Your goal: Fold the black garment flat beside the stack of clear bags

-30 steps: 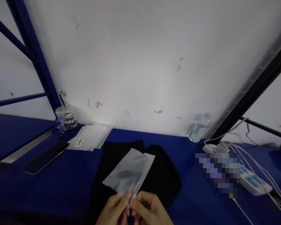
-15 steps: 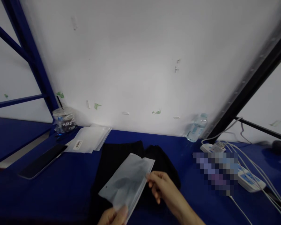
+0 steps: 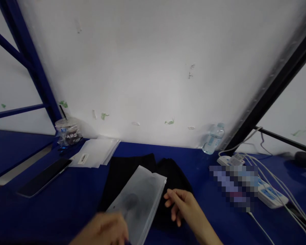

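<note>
**Handling a frosted pouch over dark cloth**

Lying slantwise on the black garment (image 3: pixel 142 170), the frosted plastic pouch (image 3: pixel 140 197) is the landmark for everything else. At its near corner the left hand (image 3: pixel 104 229) covers the edge; motion blur hides the fingers, so whether they pinch the film or only press on it cannot be told. Just beside the pouch's right edge the right hand (image 3: pixel 181 206) hangs loose, fingers spread and curled a little, holding nothing and not quite touching the film.

Judging by its look, the pouch is very light, thin and limp, and probably slick; a dark oval shape shows faintly through it. Held by one corner it would likely droop and twist. The stiffer strip along its far short end, which looks like a zip seal, seems the surest place to grip, or the two long edges together.

Beyond the pouch to the left lies a stack of white bags (image 3: pixel 97 153), with a phone (image 3: pixel 44 177) and a plastic cup (image 3: pixel 67 131) further that way. Well to its right sit a water bottle (image 3: pixel 213 139) and a power strip (image 3: pixel 267 195) with white cables.
</note>
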Demonstrator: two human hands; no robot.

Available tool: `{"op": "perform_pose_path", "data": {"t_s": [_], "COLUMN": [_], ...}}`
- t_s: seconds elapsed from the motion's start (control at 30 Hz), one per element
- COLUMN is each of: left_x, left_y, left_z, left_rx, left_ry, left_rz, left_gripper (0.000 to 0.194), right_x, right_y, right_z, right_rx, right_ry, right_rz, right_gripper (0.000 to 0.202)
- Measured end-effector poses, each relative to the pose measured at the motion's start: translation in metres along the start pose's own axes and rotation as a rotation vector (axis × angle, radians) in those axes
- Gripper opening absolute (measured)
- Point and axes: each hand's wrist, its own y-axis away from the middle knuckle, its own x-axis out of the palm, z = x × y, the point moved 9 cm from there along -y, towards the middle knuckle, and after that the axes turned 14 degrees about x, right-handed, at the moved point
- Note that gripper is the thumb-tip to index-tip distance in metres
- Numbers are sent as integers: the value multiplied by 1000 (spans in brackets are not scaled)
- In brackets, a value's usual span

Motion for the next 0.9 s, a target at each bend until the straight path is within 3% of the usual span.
{"op": "perform_pose_path", "data": {"t_s": [0.03,0.1,0.13,0.27,0.37,0.5,0.6,0.7,0.8,0.9], "left_x": [-10,-32,-37,-29,-19,-9,-19,-65,-143,-221], "left_y": [-12,-39,-51,-84,-92,-87,-79,-77,-87,-108], "left_z": [-8,-27,-28,-15,-7,-9,-20,-43,-68,-74], "left_rx": [32,148,137,103,152,271,334,389,375,245], "left_ry": [-39,-328,-413,-575,-607,-536,-515,-586,-815,-1013], "left_rz": [-9,-71,-58,81,106,69,-20,-192,-376,-470], "left_gripper": [38,34,36,36,31,27,29,28,33,34], "right_x": [10,27,33,34,36,61,77,76,70,72], "right_y": [4,10,11,7,0,-4,0,3,4,2], "right_z": [-4,-12,-14,-14,-10,-2,3,6,5,-3], "right_rx": [12,37,36,-5,14,81,120,163,209,247], "right_ry": [-39,-99,-119,-104,-11,18,-11,-86,-124,-106], "right_rz": [66,164,185,102,55,191,265,206,112,97], "right_gripper": [48,51,52,59,60,54,47,44,42,36]}}
